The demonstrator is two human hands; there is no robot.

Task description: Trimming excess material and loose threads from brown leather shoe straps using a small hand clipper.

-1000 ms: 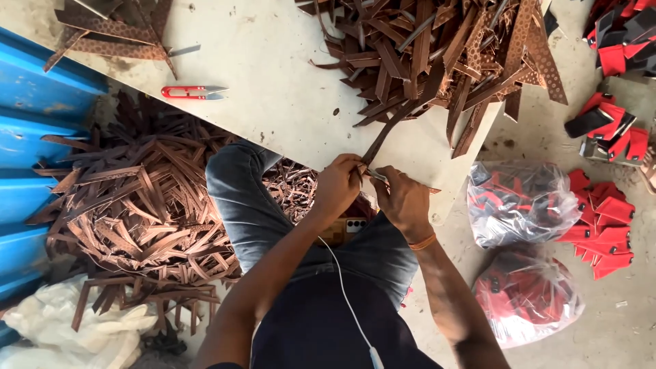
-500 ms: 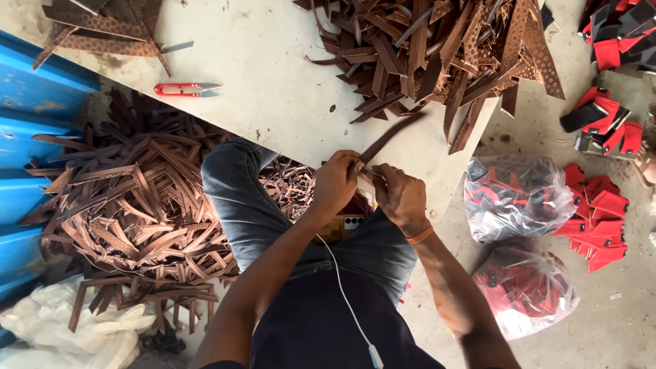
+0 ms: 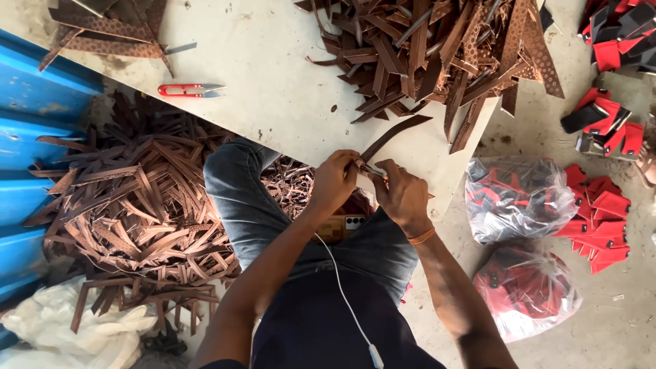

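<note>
The brown strap (image 3: pixel 395 134) lies slanted over the near edge of the table (image 3: pixel 273 89), its far end pointing up toward the big strap pile (image 3: pixel 437 55) and its near end caught between both hands. The left hand (image 3: pixel 333 181) is closed round that end from the left, fingers curled over it. The right hand (image 3: pixel 403 195) meets it from the other side, thumb and fingertips pinched tight on the same end; whether a small tool or piece is tucked in there I cannot tell, the fingers hide it.

It looks to me like fine work on the strap's tip, folding or fitting it, with the rest of the strap left trailing on the tabletop. Whatever follows would seem to call for a steady pinch and small finger movements rather than any reach, both hands kept close at the table edge over the lap.

Farther off, red snips (image 3: pixel 191 89) lie on the table, well apart from the hands. Below the table, to the left of the knee, brown straps are heaped on the floor (image 3: pixel 137 212). To the right sit two clear bags (image 3: pixel 519 198) of red-and-black pieces, with more such pieces (image 3: pixel 601 212) loose beside them.
</note>
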